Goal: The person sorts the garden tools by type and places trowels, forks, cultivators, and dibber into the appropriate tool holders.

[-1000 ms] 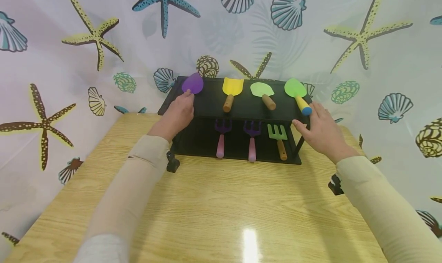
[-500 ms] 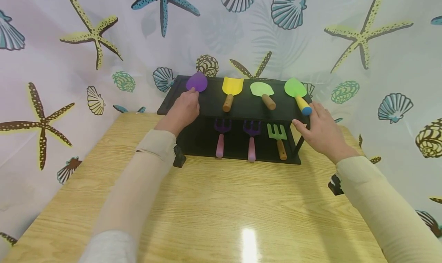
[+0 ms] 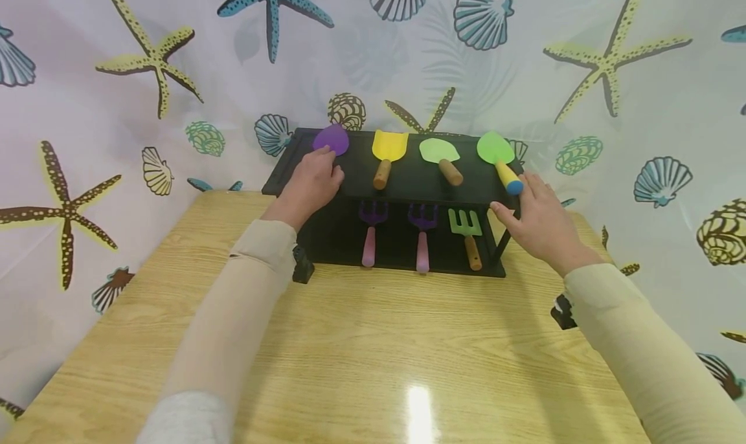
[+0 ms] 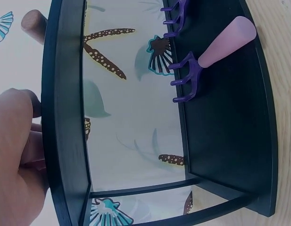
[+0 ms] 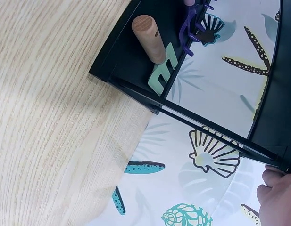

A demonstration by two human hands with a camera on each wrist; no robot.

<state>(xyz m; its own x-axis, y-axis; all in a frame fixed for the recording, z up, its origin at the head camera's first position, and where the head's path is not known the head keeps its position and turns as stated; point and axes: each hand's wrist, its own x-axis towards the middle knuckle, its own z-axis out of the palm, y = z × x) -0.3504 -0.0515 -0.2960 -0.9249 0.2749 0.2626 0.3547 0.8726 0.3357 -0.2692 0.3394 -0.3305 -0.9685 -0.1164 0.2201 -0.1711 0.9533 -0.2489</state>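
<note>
A black two-tier shelf (image 3: 355, 178) stands at the back of the table. At the left end of its upper tier lies a purple toy trowel (image 3: 331, 138). My left hand (image 3: 311, 185) grips this trowel from above, its fingers curled at the base of the blade and its handle hidden beneath the hand. In the left wrist view, curled fingers (image 4: 34, 150) show just behind the upper tier's front edge. My right hand (image 3: 544, 224) rests at the shelf's right end, fingers extended along it and thumb by the front edge. Beside it lies a green trowel (image 3: 495, 147) with a yellow, blue-tipped handle.
A yellow shovel (image 3: 389, 145) and a pale green trowel (image 3: 439, 149) lie between the hands on the upper tier. Below are two purple forks with pink handles (image 3: 369, 246) and a green fork (image 3: 466, 222). A wooden table (image 3: 361, 340) stretches in front; a patterned curtain (image 3: 373, 62) hangs behind.
My left hand has shifted slightly to the right, and the purple trowel has moved with it toward the yellow shovel. My right hand stays at the shelf's right end.
</note>
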